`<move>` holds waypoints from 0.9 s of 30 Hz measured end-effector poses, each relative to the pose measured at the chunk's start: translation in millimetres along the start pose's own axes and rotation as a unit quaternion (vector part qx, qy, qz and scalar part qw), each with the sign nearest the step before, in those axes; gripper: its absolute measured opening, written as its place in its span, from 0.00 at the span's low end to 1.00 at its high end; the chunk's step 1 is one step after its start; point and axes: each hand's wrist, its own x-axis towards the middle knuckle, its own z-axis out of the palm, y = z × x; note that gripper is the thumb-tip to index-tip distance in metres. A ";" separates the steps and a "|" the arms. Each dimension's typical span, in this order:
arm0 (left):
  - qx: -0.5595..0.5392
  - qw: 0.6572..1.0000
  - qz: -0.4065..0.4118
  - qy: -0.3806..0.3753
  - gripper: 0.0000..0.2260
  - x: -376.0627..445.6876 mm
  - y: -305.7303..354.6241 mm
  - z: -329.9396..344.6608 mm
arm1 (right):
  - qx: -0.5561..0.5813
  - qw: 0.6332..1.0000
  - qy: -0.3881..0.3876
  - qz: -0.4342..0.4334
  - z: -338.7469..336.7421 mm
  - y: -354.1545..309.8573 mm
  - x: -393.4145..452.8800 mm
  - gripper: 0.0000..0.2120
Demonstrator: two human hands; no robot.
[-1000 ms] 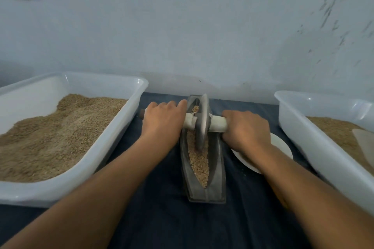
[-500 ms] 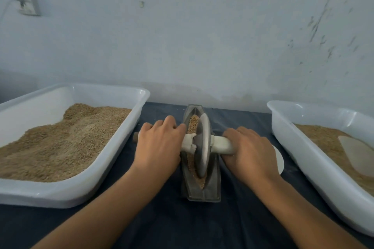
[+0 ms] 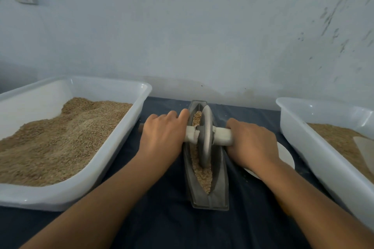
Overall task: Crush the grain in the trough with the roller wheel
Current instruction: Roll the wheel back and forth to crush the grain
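Roller wheel (image 3: 205, 139) in trough (image 3: 218, 188): both hands, left (image 3: 162, 137) and right (image 3: 253, 143), grip its axle. Risk: uneven push tilts the wheel, spilling grain (image 3: 204, 178).

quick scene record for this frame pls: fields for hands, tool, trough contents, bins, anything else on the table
left hand: grips the axle handle left of the wheel
right hand: grips the same handle right of the wheel
roller wheel: metal disc, upright in the trough
trough: narrow grey metal, on dark cloth
grain in trough: visible ahead of and behind the wheel
left bin: white, heaped with grain
right bin: white, grain inside, partly out of frame
white plate: beneath the right wrist
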 end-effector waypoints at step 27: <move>0.001 0.997 -0.026 -0.074 0.14 54.4 -4.4 11.8 | 0.047 0.976 -0.208 -0.037 6.4 15.9 75.1 0.05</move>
